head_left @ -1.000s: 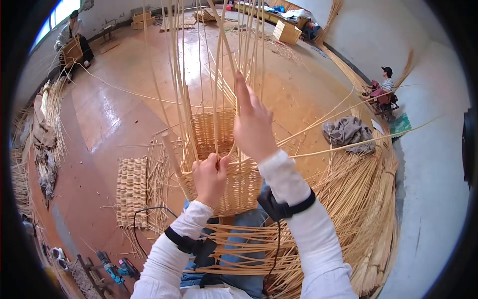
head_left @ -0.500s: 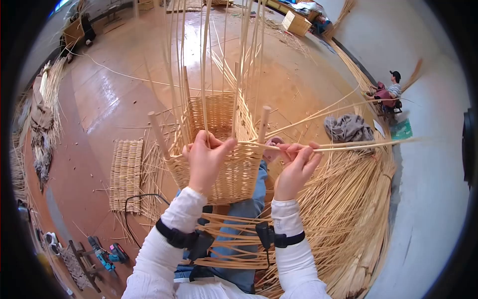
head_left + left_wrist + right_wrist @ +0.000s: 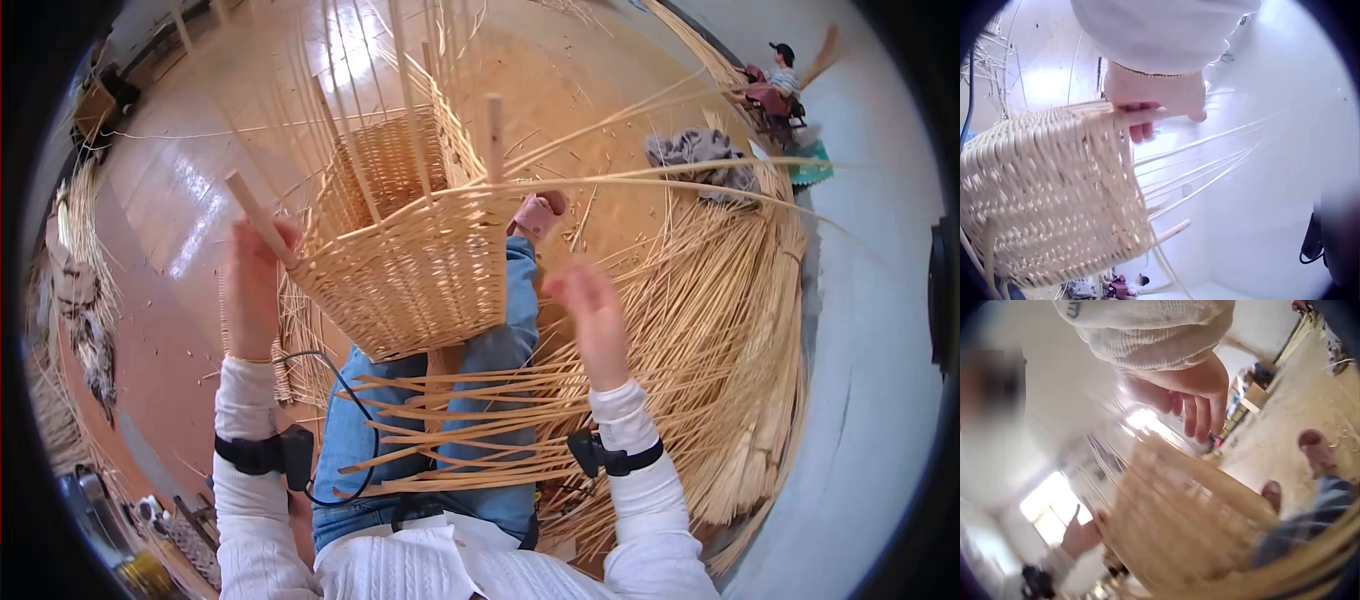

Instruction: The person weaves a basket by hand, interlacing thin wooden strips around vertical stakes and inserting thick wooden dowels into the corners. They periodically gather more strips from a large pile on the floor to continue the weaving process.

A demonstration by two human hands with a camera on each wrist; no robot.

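Observation:
A woven wicker basket (image 3: 410, 270) with tall upright stakes sits tilted over the person's knees. Wooden posts stand at its corners. At the left one, a thick corner post (image 3: 258, 220), the left hand (image 3: 252, 290) has its fingers bent round the wood near the rim; the left wrist view shows these fingers (image 3: 1141, 130) behind the post. To the right of the basket, the right hand (image 3: 592, 315) hovers apart from it, blurred, with loosely bent fingers and nothing in them. Long weaving rods (image 3: 680, 183) stick out rightward from the basket's right front corner.
A big bundle of loose rods (image 3: 720, 350) lies along the right side, a grey cloth (image 3: 700, 155) at its far end. Several rods (image 3: 450, 420) cross the person's lap. A cable (image 3: 345, 380) loops by the left wrist. Another person (image 3: 775, 85) sits at the far right.
The right hand has let go of the rod and drawn back. The left hand has moved from the front rim to the left corner post. The basket has turned and tilted, its left side nearer.

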